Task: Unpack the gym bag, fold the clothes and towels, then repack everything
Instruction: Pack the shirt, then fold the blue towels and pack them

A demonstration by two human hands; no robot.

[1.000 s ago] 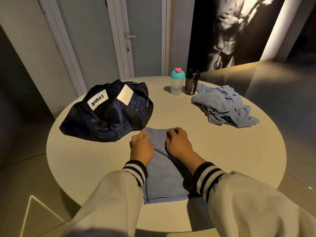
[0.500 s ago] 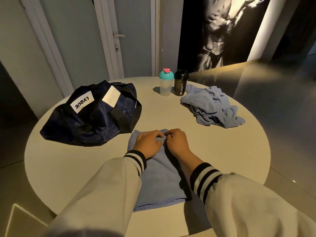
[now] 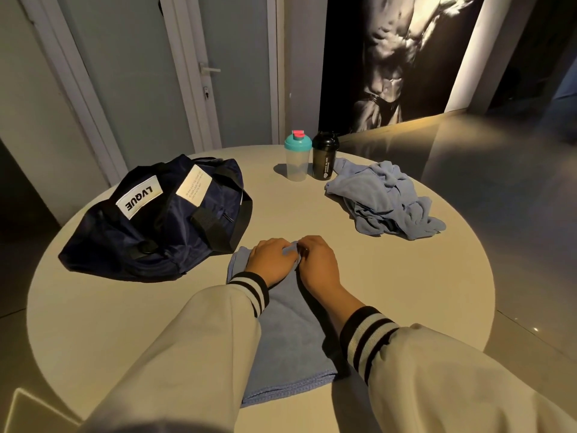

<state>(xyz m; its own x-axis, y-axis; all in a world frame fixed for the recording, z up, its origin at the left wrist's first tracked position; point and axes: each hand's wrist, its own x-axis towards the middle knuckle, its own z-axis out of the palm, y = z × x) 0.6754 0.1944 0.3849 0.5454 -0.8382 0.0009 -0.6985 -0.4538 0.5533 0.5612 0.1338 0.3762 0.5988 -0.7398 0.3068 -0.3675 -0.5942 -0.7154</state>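
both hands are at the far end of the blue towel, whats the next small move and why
Probably draw the far edge back toward the near one, halving the length. The left hand and right hand pinch the far end of the blue towel, which lies as a long narrow strip on the table.
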